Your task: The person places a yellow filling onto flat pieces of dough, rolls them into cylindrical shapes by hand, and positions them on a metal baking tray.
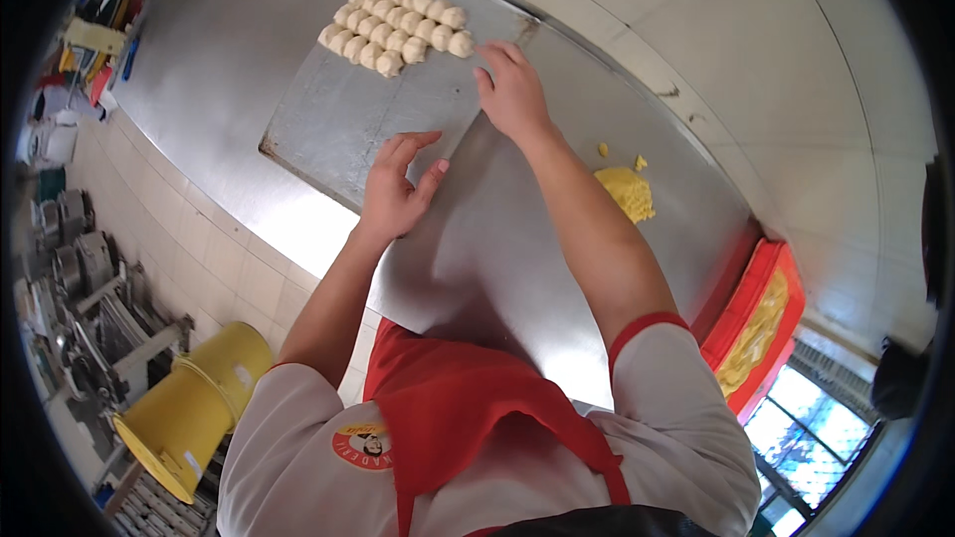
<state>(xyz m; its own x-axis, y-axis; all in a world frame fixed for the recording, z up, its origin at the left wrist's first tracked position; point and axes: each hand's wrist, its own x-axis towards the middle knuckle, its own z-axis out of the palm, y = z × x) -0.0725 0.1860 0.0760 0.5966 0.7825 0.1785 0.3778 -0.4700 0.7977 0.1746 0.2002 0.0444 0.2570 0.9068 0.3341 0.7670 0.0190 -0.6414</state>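
One red apron [453,388] covers my front, nearest the camera. One metal tray [333,119] holds pale dough balls [396,20] in about four rows at its far end; exact total cannot be told. My two hands are unclosed, nothing visible in either: right hand [515,99] just beside the rows, left hand [391,197] at the tray's near side. One yellow mass [623,194] lies on the steel table [667,259]. One red container [761,264] holds yellow material [754,338]
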